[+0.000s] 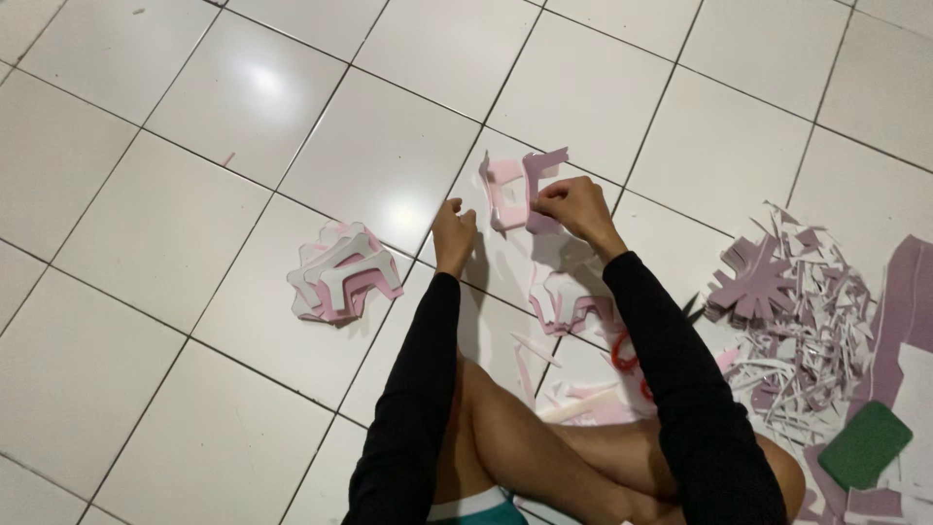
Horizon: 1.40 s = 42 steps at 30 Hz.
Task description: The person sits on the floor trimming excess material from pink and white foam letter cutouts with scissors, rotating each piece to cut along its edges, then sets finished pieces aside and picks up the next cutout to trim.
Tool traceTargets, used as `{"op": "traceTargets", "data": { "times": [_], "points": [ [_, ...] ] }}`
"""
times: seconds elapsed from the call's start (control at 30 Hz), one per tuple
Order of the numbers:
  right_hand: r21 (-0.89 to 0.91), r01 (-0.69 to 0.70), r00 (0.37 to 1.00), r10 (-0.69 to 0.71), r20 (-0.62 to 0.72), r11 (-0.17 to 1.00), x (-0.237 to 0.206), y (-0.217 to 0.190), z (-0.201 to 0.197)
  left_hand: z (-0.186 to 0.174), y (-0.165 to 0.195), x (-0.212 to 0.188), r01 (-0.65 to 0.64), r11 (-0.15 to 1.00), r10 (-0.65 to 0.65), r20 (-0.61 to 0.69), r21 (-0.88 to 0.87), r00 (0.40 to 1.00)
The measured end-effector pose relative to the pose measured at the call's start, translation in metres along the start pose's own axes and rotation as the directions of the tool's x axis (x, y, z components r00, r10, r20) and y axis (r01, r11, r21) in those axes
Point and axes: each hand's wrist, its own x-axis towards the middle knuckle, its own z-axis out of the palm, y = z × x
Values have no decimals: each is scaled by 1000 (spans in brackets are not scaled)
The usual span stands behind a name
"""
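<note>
My right hand [575, 206] grips a pink and purple foam cut-out [512, 192] and holds it upright over the white tiled floor. My left hand [453, 231] is just to the left of that piece, its fingers curled shut with nothing visible in them. Both arms wear black sleeves, and I sit cross-legged on the floor. A stack of pink and white foam shapes [343, 272] lies to the left of my left arm. Another small stack of pink foam shapes [569, 301] lies between my arms.
A heap of purple and white foam scraps [797, 311] lies at the right, with a purple foam sheet [906, 292] at the frame's edge. A green rectangular object [864, 444] rests at the lower right. Red scissor handles [625, 355] show beside my right arm. White foam strips [583, 401] lie near my knee.
</note>
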Motion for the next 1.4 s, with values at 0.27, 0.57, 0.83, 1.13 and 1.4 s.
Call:
{"op": "traceTargets", "data": {
  "times": [0.27, 0.57, 0.83, 1.13, 1.4],
  "points": [
    [-87, -56, 974, 73, 213, 995, 103, 16, 68, 22, -28, 38, -34, 998, 44, 160, -60, 986],
    [37, -44, 978, 36, 208, 998, 81, 14, 76, 18, -25, 31, -90, 992, 80, 112, 87, 990],
    [493, 4, 985, 80, -150, 870, -114, 113, 1, 29, 68, -46, -639, 733, 660, -19, 232, 751],
    [795, -27, 957, 246, -155, 606, -338, 220, 21, 131, 35, -157, -939, 237, 656, 672, 248, 343],
    [702, 166, 907, 173, -385, 692, -341, 161, 15, 76, 76, -271, -763, 646, 673, 467, 7, 574]
  ]
}}
